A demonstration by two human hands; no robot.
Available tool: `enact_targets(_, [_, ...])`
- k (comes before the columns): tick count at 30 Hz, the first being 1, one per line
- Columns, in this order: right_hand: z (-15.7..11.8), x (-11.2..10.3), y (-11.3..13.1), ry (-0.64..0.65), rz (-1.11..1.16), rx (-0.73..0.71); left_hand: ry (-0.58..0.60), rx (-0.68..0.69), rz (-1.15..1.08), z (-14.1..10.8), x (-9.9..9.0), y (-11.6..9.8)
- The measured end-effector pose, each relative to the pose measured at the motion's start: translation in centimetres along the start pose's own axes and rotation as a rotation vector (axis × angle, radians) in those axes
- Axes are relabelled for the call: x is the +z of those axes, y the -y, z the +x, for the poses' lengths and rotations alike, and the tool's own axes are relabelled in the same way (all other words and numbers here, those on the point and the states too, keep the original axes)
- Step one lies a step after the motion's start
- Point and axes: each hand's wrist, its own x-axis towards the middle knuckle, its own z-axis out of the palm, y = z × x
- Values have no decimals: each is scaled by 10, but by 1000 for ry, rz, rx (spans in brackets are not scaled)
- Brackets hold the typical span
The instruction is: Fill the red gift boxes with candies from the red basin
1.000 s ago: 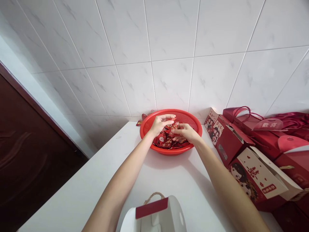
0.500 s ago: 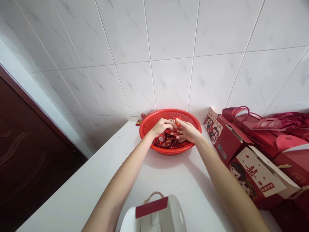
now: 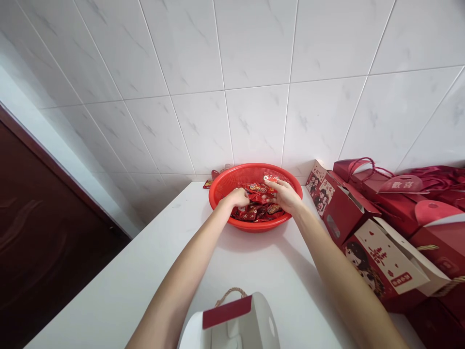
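A red plastic basket (image 3: 232,175) with perforated sides stands against the wall, holding several shiny red wrapped packets (image 3: 256,213). My left hand (image 3: 238,197) reaches in at the left with fingers curled down among the packets; its fingertips are partly hidden, so what they grip is unclear. Over the right side of the basket, my right hand (image 3: 285,195) pinches a small red packet (image 3: 271,179) with white print between thumb and fingers. Near me on the table is an open white box (image 3: 267,320) with a dark red edge and a rope handle.
Red and cream gift boxes (image 3: 392,257) with rope handles crowd the right side. Dark red cloth (image 3: 436,179) lies behind them. A tiled wall (image 3: 257,116) rises behind the white table (image 3: 152,261). Small red items (image 3: 215,174) sit behind the basket's left rim.
My left hand has moved away from my right hand, down and left into the packets. My right hand stays near its place, holding the red packet slightly higher.
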Motion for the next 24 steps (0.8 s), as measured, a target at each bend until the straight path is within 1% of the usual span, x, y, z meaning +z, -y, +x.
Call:
enact_targets(3, [1, -1, -1, 4, -7, -5, 84, 21, 33, 0, -1, 1])
enact_targets(8, [2, -1, -2, 20, -20, -16, 229, 43, 20, -1, -4, 0])
enact_targets(12, [2, -1, -2, 21, -28, -21, 302, 40, 15, -8, -7, -4])
enact_targets(15, [3, -3, -3, 26, -28, -29, 341, 48, 14, -17, -13, -10])
enact_targets(20, [5, -4, -4, 45, -8, -30, 532, 54, 34, -24, -22, -18])
enact_targets(21, [6, -4, -4, 46, -7, -29, 537, 48, 32, -23, -22, -17])
enact_targets(22, [6, -3, -4, 46, -8, -30, 514, 43, 24, -22, -21, -16])
enact_targets(24, [6, -3, -4, 50, -10, -35, 417, 42, -3, -19, -19, -11])
